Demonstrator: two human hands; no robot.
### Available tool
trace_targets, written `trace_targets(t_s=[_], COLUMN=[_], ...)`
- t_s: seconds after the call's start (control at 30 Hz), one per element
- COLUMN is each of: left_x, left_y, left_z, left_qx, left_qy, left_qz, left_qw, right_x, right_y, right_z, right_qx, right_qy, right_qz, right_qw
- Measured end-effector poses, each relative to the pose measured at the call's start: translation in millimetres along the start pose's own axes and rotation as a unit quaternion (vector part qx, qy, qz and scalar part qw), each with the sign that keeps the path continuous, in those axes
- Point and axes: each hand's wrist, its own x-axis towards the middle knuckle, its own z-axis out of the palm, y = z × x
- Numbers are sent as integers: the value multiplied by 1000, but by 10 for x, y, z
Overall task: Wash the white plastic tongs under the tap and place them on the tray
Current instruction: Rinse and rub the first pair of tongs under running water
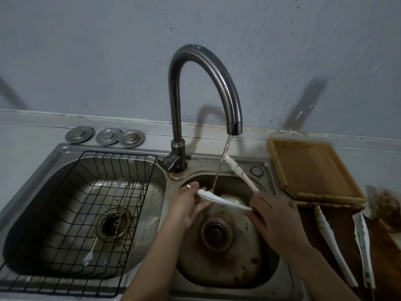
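Observation:
White plastic tongs (223,199) are spread open over the right sink basin (225,253), under the running tap (234,127). My right hand (277,222) grips their hinge end. One arm (238,170) points up toward the water stream. My left hand (188,203) pinches the tip of the other arm, which lies across between both hands. A wooden tray (314,170) lies on the counter to the right of the sink, with nothing on it.
A second pair of white tongs (345,246) lies on a dark board at the right. A black wire rack (86,213) with long spoons sits in the left basin. Three metal drain covers (106,136) rest behind the sink by the wall.

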Motion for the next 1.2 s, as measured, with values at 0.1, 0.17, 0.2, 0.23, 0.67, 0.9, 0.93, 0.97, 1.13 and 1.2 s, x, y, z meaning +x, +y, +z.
trace_targets(t_s=[0.1, 0.17, 0.2, 0.23, 0.67, 0.9, 0.93, 0.97, 1.13, 1.2], left_x=[18, 24, 23, 19, 9, -44, -77, -102, -124, -101], left_y=[-48, -119, -162, -194, -353, -589, -601, -598, -464, -396], left_z=[55, 105, 129, 139, 105, 215, 259, 310, 454, 473], left_qx=[-32, -52, -57, -58, 63, 227, 183, 133, 12, 31], left_qy=[-44, -73, -80, -83, -34, 79, 60, 40, 12, 18], left_qz=[27, 35, 35, 35, -16, 122, 107, 94, 101, 108], left_qw=[998, 995, 995, 994, 997, 963, 975, 986, 995, 993], right_x=[14, 69, 84, 87, -33, -45, -37, -30, -30, -31], right_y=[-50, -82, -75, -53, 76, -20, -17, -15, -85, -101], right_z=[59, 65, 73, 95, 81, 128, 127, 124, 182, 190], right_qx=[88, 175, 203, 211, 135, 132, 133, 135, 173, 204], right_qy=[-16, -69, -88, -92, -85, -79, -69, -60, -31, -7], right_qz=[123, 215, 246, 262, 242, 244, 246, 248, 243, 240], right_qw=[988, 958, 944, 937, 957, 957, 958, 957, 954, 949])
